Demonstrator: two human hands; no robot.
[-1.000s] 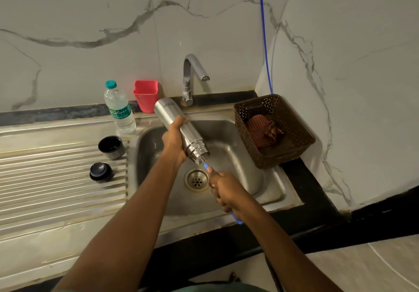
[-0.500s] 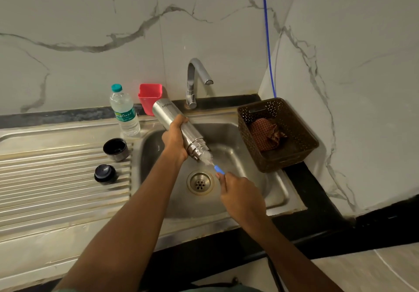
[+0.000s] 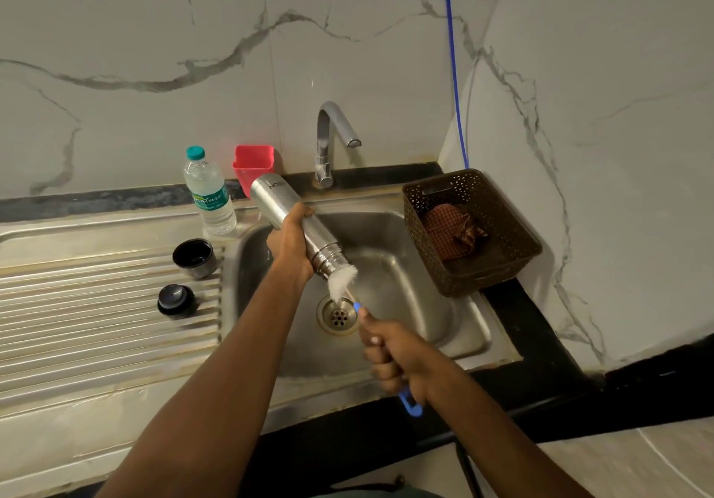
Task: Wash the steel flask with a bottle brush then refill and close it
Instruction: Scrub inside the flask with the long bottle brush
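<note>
— Flask point(image 3: 279, 204) first: where do we have it?

— Centre of the frame, over the sink point(image 3: 398, 265). Our left hand point(image 3: 290, 243) grips the steel body about its middle, fingers curled round it. It is tilted: base toward the upper left, open mouth down toward the lower right, above the drain point(image 3: 338, 316).

— And the bottle brush point(image 3: 342, 279)?

— Our right hand point(image 3: 391, 347) is clenched round its blue handle, just below and right of centre, and the handle's loop sticks out beneath the fist. The white bristle head sits right at the flask's mouth, most of it outside. Whether its tip is inside we cannot tell.

— What do we see on the left?

— A ribbed drainboard point(image 3: 96, 327). On it a dark cup lid point(image 3: 193, 258) stands mouth up, and a black stopper point(image 3: 176, 301) sits below it in the frame, the two apart. A clear water bottle point(image 3: 209, 198) with a teal cap stands upright by the sink's upper left corner, with a red cup point(image 3: 253, 167) just to its right, against the marble wall.

— And toward the right?

— The chrome tap point(image 3: 327, 142) rises behind the basin. Right of the sink, a brown perforated basket point(image 3: 506, 227) holds a crumpled checked cloth point(image 3: 452, 235). A blue cord point(image 3: 453, 57) runs down the wall above the basket.
</note>
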